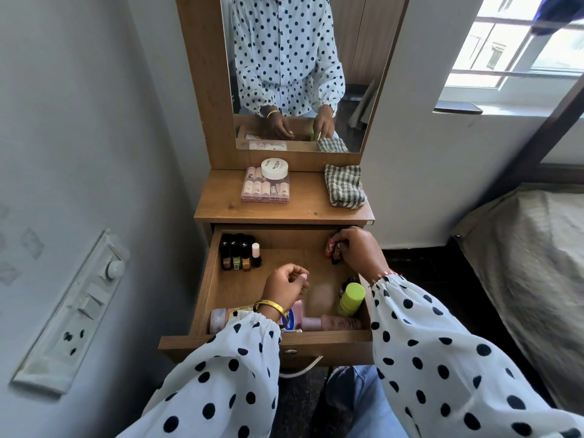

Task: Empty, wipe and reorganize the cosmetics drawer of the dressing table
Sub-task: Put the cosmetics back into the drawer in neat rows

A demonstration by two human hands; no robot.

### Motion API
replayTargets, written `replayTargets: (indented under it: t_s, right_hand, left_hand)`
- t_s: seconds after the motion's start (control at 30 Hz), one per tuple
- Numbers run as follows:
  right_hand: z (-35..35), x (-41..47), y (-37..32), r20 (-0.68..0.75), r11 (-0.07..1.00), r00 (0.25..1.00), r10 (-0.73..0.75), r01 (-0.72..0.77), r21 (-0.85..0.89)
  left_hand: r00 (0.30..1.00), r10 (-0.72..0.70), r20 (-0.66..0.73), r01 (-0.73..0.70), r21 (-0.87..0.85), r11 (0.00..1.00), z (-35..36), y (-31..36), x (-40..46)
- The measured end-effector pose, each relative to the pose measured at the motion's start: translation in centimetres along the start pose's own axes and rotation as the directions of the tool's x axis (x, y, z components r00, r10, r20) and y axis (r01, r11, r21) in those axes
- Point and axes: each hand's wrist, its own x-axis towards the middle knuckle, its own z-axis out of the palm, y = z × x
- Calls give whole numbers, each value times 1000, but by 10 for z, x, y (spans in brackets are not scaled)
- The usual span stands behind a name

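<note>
**Open cosmetics drawer, both hands inside**

A bed (534, 248) with a grey-beige cover stands to the right, under a window (518, 49). On the left wall is a white switch panel (76, 308). Between them stands the wooden desk (303, 207) with its tall mirror (300, 71), which reflects the polka-dot blouse and both hands.

The drawer (268, 343) is pulled out below the desk top. The two polka-dot sleeves reach over its front edge and hide part of the near row of things.

On the desk top lie a folded checked cloth (344, 186) at the right and a clear box of small pink bottles (265, 189) at the left, with a white round jar (275, 168) on top of the box. The jar lid bears dark print, too small to read.

In the drawer: pink bottles (335, 322) lying along the front, one with a blue label partly hidden; a lime-green bottle (351, 299) at the right; a cluster of nail polish bottles (238, 256) in the back left corner.

The right hand (360, 252) is at the back right corner, its fingers pinching a small red-and-dark item (331, 248); what it is I cannot tell. The left hand (286, 286), with a yellow bangle at the wrist, hovers over the drawer's middle, fingers curled and holding nothing.
</note>
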Motion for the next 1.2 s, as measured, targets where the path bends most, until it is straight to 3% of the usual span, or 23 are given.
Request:
replayTargets:
  t_s: [0.17, 0.33, 0.5, 0.67, 0.87, 0.97, 1.13, 1.2]
  right_hand:
    - [-1, 12, -31, -34, 986, 995, -91, 95, 136]
    - [-7, 42, -68, -93, 971, 983, -157, 171, 169]
    - [-7, 85, -97, -98, 977, 988, -116, 131, 165]
    - [-3, 127, -110, -13, 989, 992, -129, 129, 69]
    - [11, 151, -112, 166, 960, 960, -227, 249, -128]
    - [22, 152, -108, 218, 966, 954, -207, 235, -110]
    - [32, 142, -101, -48, 972, 980, -195, 200, 127]
    - [34, 142, -102, -66, 975, 987, -147, 156, 158]
  left_hand:
    - [999, -24, -26, 20, -162, 987, -10, 15, 5]
    - [977, -74, -202, 4, -328, 945, -36, 42, 31]
    - [947, -50, -318, -60, -326, 943, -68, 70, 71]
    - [916, -63, -396, -77, -326, 942, -94, 80, 103]
    - [911, -50, -410, -107, -352, 930, -102, 85, 125]
    - [915, -71, -398, -93, -377, 922, -98, 85, 134]
    - [914, -118, -389, -63, -423, 904, -94, 83, 141]
    - [912, -137, -388, -59, -453, 889, -94, 80, 141]
